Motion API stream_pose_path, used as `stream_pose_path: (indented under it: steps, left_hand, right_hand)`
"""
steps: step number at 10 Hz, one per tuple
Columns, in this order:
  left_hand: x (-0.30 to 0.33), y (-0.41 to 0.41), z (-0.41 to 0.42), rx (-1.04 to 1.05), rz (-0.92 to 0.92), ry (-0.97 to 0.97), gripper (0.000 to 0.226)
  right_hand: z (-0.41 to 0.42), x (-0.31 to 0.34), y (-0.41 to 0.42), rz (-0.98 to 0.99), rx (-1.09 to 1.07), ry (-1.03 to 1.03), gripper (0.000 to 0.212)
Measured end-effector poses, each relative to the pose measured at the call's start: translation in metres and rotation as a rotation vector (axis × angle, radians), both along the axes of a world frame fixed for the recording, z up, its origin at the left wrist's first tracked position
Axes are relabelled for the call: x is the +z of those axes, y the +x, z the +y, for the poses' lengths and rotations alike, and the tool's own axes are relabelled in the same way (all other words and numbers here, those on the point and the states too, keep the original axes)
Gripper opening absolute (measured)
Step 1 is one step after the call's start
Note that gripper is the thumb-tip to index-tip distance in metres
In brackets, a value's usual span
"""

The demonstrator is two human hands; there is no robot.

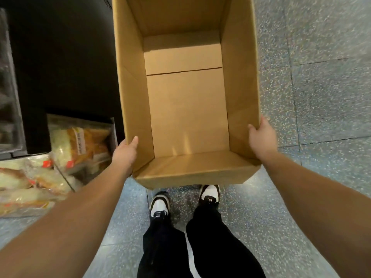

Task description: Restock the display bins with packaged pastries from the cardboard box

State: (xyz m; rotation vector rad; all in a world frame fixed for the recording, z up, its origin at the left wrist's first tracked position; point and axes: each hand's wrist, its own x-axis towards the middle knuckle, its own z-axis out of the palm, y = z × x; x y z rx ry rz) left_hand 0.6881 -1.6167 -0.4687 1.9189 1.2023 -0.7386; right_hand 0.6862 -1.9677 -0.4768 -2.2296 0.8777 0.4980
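Both forearms are reaching forward from the bottom edge of the view, bare to the wrist. Below them, I am standing on a speckled grey tiled floor (313, 81) in black trousers (202, 247) and black-and-white shoes (159, 205).

I am holding the cardboard box (241, 81) in front of me, above my feet, its open top facing the camera. My left hand (125, 153) is gripping the left wall near the close corner, thumb lying over the top edge onto the inner face, the other fingers hidden on the outside. My right hand (262, 138) is gripping the right wall near its close corner in the same manner, thumb hooked over the edge, fingers out of sight behind the cardboard. Neither hand is spread flat; each is clamping a wall.

Box contents: nothing is showing inside. Its bare base is showing, with one seam running across the floor panel.

To my left, clear display bins (113, 129) are sitting against a dark fixture (60, 57). The bins are holding packaged pastries (80, 149) in transparent wrappers, pale and golden-brown, several carrying small red labels and one a white printed strip. The packets are lying piled and overlapping, just beside my left forearm. The print is too blurred to read.
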Motion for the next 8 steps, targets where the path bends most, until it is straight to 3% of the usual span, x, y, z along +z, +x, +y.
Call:
stream_pose_path:
  steps: [2, 4, 6, 8]
  left_hand:
    - [-0.033, -0.008, 0.011, -0.109, -0.005, 0.104, 0.054]
    - [-0.029, -0.005, 0.006, -0.119, 0.062, 0.047, 0.055]
    - [0.004, -0.030, 0.008, -0.101, 0.109, -0.038, 0.047]
    - [0.073, -0.056, 0.009, -0.217, 0.123, -0.124, 0.038]
  right_hand:
    - [-0.001, -0.028, -0.006, 0.038, 0.002, 0.012, 0.038]
    - [-0.001, -0.018, 0.001, 0.132, -0.030, 0.086, 0.046]
    - [-0.006, 0.020, -0.015, 0.409, 0.110, 0.087, 0.053]
    - [0.020, 0.085, -0.067, 0.435, 0.164, 0.064, 0.053]
